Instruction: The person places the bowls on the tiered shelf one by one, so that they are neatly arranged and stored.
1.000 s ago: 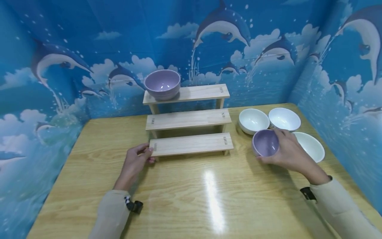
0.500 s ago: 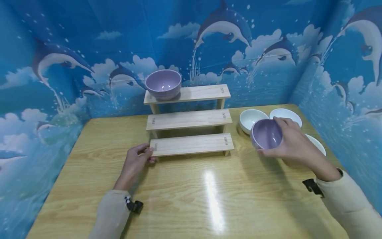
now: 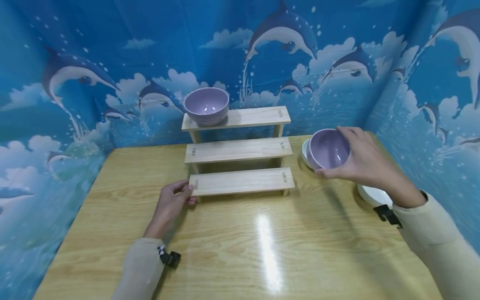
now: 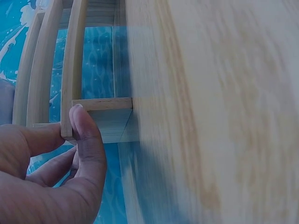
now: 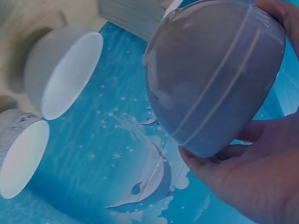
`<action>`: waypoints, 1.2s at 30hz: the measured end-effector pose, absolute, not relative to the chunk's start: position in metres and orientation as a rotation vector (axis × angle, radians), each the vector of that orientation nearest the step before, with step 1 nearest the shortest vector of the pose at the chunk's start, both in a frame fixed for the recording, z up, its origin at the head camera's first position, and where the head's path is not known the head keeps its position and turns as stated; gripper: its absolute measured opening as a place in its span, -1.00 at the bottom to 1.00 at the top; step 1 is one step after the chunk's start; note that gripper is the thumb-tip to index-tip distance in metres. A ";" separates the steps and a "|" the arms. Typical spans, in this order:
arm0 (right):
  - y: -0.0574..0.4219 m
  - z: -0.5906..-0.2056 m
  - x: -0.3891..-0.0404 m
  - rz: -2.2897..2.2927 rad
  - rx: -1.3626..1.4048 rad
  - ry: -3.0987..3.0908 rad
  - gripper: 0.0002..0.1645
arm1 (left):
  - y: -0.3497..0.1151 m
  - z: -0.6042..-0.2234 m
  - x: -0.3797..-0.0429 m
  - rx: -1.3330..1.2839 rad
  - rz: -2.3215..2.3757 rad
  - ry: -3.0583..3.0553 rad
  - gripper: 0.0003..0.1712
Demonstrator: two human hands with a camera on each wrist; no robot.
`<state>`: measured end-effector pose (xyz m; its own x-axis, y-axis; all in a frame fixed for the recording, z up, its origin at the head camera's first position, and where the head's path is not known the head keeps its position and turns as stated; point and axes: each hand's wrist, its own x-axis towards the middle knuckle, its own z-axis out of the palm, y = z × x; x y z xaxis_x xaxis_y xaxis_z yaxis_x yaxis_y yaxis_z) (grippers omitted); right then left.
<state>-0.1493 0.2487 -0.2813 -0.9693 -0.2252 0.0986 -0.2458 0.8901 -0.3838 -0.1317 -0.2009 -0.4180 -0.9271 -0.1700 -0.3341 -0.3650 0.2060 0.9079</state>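
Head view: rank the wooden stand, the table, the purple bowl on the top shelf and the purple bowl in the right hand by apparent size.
1. Table
2. Wooden stand
3. Shelf bowl and held bowl: too alike to rank

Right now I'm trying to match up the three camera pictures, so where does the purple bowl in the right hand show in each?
Head: right of centre, the purple bowl is in the right hand, to the right of the wooden rack.
Left wrist: not in it.
Right wrist: upper right, the bowl's outside facing the camera.
Shared landmark: the blue printed backdrop shows in all three.
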 end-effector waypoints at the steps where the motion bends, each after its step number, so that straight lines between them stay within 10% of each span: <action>1: 0.247 -0.279 -0.151 0.618 0.374 -3.003 0.52 | -0.201 -0.418 -0.132 -0.520 1.811 2.307 -0.41; 36: 0.170 -0.220 -0.242 0.756 0.517 -3.023 0.52 | -0.201 -0.419 -0.134 -0.534 1.790 2.311 -0.42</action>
<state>-0.2417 0.1697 -0.2199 -0.9462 -0.3177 0.0618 -0.3094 0.8317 -0.4611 -0.1336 -0.2009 -0.4190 -0.9214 -0.1759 -0.3465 -0.3795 0.2156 0.8997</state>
